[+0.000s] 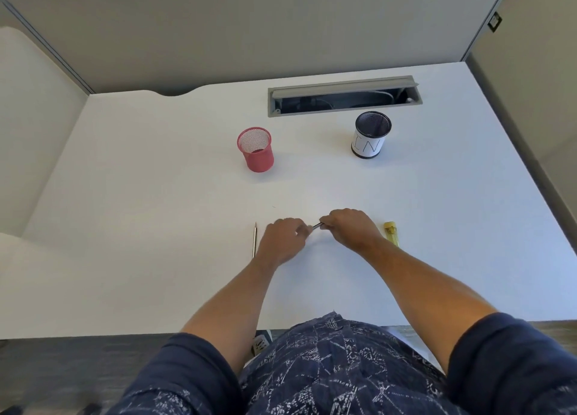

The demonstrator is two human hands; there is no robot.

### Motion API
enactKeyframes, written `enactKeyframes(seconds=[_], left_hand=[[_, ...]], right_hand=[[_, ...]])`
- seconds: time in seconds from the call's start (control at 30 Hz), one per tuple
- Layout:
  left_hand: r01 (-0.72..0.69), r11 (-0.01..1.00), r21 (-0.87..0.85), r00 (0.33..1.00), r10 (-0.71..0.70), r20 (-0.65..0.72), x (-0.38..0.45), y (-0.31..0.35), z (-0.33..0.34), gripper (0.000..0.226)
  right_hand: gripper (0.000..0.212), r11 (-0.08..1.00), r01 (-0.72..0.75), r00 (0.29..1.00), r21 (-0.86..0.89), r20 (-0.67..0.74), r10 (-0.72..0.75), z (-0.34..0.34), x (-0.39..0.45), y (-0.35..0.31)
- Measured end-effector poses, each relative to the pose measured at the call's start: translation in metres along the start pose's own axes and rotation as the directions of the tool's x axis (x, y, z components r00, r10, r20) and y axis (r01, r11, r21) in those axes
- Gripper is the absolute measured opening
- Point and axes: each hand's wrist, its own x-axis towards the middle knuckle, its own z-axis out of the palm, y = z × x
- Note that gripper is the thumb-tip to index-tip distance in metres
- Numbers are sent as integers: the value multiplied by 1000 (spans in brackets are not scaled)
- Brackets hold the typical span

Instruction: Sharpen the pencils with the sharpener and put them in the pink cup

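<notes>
While the right hand (346, 227) pinched a thin dark pencil (318, 226), the blurred left hand (282, 238) met its tip, seemingly sharpening; its grip was unclear. The pink mesh cup (256, 149) waited beyond on the white tabletop (156, 196).

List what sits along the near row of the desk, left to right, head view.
Pencil lying on the desk → left hand → pencil held between the hands → right hand → yellow sharpener.
</notes>
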Motion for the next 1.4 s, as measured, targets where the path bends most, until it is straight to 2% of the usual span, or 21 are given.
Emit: enactKeyframes(seconds=[0.07, 0.13, 0.23, 0.27, 0.37, 0.53, 0.63, 0.77, 0.9, 0.97, 1.03, 1.1, 1.17, 1.27, 1.4], left_hand=[[-26, 999, 44, 998, 23, 51, 1, 4, 4, 15], [6, 1000, -16, 998, -5, 59, 1, 4, 6, 21], [47, 996, -79, 998, -44, 38, 3, -2, 2, 22], [55, 994, -95, 998, -53, 27, 4, -5, 0, 21], [67, 991, -114, 997, -69, -16, 3, -10, -4, 19], [127, 984, -124, 988, -137, -70, 3, -13, -4, 24], [134, 985, -110, 987, -143, -80, 3, -14, -4, 27], [138, 984, -114, 985, -148, -85, 3, -15, -2, 22], [140, 982, -128, 984, -152, -93, 2, -15, -2, 20], [139, 981, -137, 983, -154, -103, 1, -14, -3, 22], [144, 977, -155, 979, -163, -119, 3, -13, -5, 25], [150, 969, -194, 976, -177, -130, 5, -11, -7, 30], [167, 955, -244, 969, -205, -138, 8, -8, -12, 35], [175, 934, -313, 960, -232, -158, 14, 1, -20, 38], [93, 880, -466, 966, -193, -170, 21, 15, -28, 30]], right_hand=[[22, 999, -23, 1000, 22, -2, 23, -3, 1, 2], [24, 996, -43, 998, 82, -30, 46, -6, -1, 4], [50, 971, -211, 975, 111, -41, 216, -15, -6, 11], [57, 947, -310, 949, 86, -30, 313, -18, -8, 16], [60, 823, -565, 823, 53, -28, 567, -24, -14, 31], [71, 680, -730, 684, 69, 43, 729, -26, -27, 45], [70, 656, -754, 657, 34, 68, 751, -26, -32, 47], [48, 603, -793, 607, 85, 182, 774, -17, -33, 49], [28, 623, -762, 647, 178, 253, 719, -10, -31, 47], [35, 642, -704, 710, 305, 268, 651, -6, -25, 46], [45, 612, -614, 782, 498, 276, 559, -7, -17, 41], [43, 607, -504, 851, 615, 231, 472, -12, -8, 34], [33, 626, -413, 897, 662, 178, 404, -18, 1, 25], [22, 608, -344, 929, 716, 164, 332, -24, 11, 12], [13, 586, -279, 954, 760, 153, 256, -29, 16, 1]])
